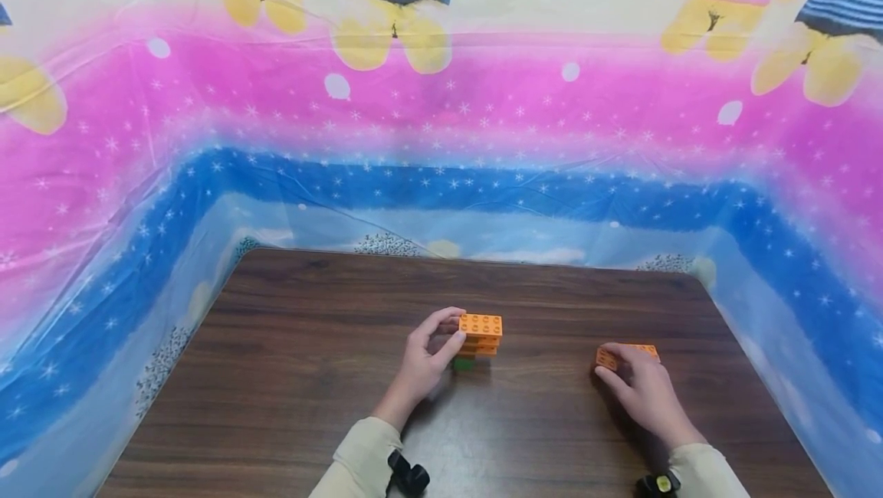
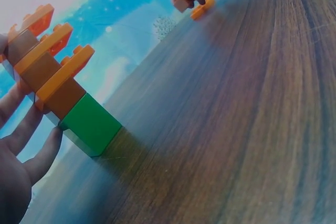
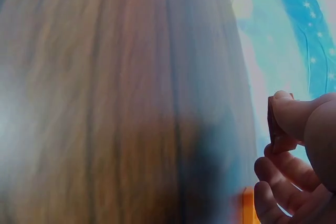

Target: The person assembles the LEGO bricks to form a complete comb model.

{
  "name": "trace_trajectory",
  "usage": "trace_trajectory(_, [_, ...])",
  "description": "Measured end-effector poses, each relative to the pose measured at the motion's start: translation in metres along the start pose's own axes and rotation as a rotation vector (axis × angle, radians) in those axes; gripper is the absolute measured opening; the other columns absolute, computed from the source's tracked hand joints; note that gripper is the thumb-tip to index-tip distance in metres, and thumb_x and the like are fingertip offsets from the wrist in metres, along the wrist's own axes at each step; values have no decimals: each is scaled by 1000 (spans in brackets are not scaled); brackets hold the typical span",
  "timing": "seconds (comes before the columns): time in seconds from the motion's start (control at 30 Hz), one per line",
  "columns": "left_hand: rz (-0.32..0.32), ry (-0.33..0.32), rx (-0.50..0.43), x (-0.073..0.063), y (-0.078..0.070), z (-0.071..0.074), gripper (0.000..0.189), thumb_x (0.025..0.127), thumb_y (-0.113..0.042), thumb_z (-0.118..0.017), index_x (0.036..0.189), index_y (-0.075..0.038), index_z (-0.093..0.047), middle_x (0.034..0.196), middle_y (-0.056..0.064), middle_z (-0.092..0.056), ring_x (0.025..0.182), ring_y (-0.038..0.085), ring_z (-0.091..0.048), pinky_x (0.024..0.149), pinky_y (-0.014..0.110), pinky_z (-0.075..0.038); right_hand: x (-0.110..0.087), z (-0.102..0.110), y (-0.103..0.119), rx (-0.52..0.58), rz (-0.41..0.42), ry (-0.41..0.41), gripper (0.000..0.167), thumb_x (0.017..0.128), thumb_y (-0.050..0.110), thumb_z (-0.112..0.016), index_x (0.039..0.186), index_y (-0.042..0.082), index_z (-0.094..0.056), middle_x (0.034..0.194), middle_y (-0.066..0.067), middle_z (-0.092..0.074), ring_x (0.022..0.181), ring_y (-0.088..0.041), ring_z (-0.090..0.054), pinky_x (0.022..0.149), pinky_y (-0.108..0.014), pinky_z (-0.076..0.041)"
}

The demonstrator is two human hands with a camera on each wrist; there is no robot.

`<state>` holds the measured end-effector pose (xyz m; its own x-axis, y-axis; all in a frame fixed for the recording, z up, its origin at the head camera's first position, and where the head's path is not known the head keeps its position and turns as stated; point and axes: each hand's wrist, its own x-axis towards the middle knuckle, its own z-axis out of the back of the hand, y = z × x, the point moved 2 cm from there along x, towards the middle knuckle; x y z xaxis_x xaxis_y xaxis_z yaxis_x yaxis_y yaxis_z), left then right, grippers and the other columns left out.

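In the head view my left hand [image 1: 422, 356] grips the upper part of a toy brick tower [image 1: 480, 325], thumb on the near side and fingers behind. The left wrist view shows the tower's green brick [image 2: 92, 125] at the bottom on the tabletop, with orange layers stacked above, several of them jutting out to one side. Over at the right, my right hand [image 1: 645, 389] pinches an orange brick [image 1: 607, 358] between thumb and fingers. A second orange brick [image 1: 647, 349] lies right behind that hand, partly hidden by it; the left wrist view shows this brick [image 2: 203, 9] on the table.
Both hands work over a dark wood-grain table [image 1: 297, 329]. A patterned cloth [image 1: 441, 115] in pink and blue hangs along its back and both sides. Dark wrist cameras [image 1: 408, 475] are strapped over the pale sleeves.
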<state>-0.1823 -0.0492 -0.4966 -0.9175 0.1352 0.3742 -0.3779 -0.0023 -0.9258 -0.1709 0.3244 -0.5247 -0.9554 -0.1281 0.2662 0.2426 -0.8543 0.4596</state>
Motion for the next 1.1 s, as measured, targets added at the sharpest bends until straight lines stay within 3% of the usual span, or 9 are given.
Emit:
trace_trajectory(0.2, [0,-1,-16,0,-1,0,34,103,-3,-63,136,5,-61,125,25,-65,117,43,-63,97,63,-52,10,-5,16,45,20,-10,41,96,20,-80,133,5,-67,114,-11,-70,96,-23,-69,80,-44,-59])
trace_trajectory(0.47, [15,-1,-17,-1,1,0,35,104,-5,-63,138,4,-61,126,24,-64,118,43,-62,97,66,-51,23,-9,42,83,87,-51,39,92,18,-84,127,9,-70,109,-5,-70,92,-18,-70,77,-38,-61])
trace_trajectory(0.87, [16,-14,-8,0,1,-1,32,103,-4,-63,135,-3,-63,125,23,-65,117,43,-63,96,65,-51,40,-10,85,172,169,-72,41,97,21,-78,134,7,-68,112,-2,-68,96,-15,-67,80,-42,-61])
trace_trajectory(1.1, [31,-14,13,1,1,-2,33,103,-4,-63,136,0,-62,124,20,-66,116,39,-64,97,60,-53,52,-7,110,200,229,-67,45,98,21,-77,140,8,-65,118,-4,-67,98,-14,-65,80,-42,-61])
